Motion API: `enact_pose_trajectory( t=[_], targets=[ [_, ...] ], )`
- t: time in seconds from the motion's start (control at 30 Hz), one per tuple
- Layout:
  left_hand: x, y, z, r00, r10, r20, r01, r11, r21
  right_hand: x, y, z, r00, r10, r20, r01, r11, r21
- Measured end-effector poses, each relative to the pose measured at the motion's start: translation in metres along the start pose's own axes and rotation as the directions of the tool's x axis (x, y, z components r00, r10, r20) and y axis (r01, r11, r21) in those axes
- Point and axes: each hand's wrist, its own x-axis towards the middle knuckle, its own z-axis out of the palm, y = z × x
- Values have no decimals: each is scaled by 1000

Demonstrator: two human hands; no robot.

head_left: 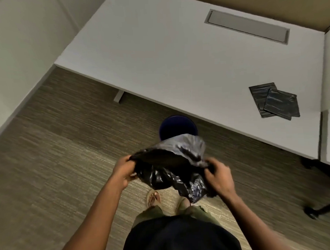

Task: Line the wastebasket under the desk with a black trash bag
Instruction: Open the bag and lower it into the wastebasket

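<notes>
A black trash bag (171, 167) hangs crumpled between both my hands, its mouth partly spread. My left hand (123, 170) grips the bag's left rim. My right hand (217, 174) pinches the right rim. Beyond the bag, a dark blue round wastebasket (176, 127) stands on the carpet at the desk's front edge, its near side hidden by the bag. The white desk (158, 59) stretches across the upper half of the view.
Two folded black trash bags (275, 100) lie on the desk at the right. A grey cable tray cover (246, 26) is set in the desktop. A chair base with castors (317, 211) sits at the right. My sandalled feet (153, 198) stand on the carpet.
</notes>
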Motion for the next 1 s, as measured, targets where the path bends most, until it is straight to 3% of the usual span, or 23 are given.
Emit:
enact_pose_trajectory(
  t=[0.03,0.1,0.2,0.27,0.33,0.43,0.53,0.57,0.63,0.77,0.87,1.0],
  targets=[
    [1,-3,6,995,-81,52,85,994,-72,0,11,2,993,93,78,-96,995,41],
    [5,-6,11,975,-190,118,215,941,-263,-7,22,-5,993,106,45,-111,985,129],
    [10,-5,17,966,-182,186,252,828,-500,-15,26,-23,988,-69,-141,91,983,157],
    [11,-4,27,969,-187,162,243,839,-487,-7,37,-22,986,-94,-134,103,993,62],
    [16,-9,39,963,-258,83,270,878,-396,12,54,-12,997,70,-24,-69,996,52],
    [34,-16,54,949,-296,-112,267,938,-221,48,65,0,942,322,92,-335,915,227],
    [42,-5,73,931,-58,-360,111,986,128,83,54,5,915,389,108,-399,832,386],
    [43,2,80,924,41,-381,74,957,282,96,50,9,910,403,96,-405,816,412],
    [61,16,92,923,141,-358,24,908,419,124,43,19,875,475,94,-459,750,477],
    [103,43,104,908,226,-353,-90,927,363,170,28,37,803,588,97,-505,585,634],
    [123,59,111,863,372,-343,-300,922,244,184,13,41,846,534,-19,-404,663,630],
    [151,55,114,765,581,-278,-575,811,111,190,21,54,910,358,-208,-207,829,519]
  ],
)
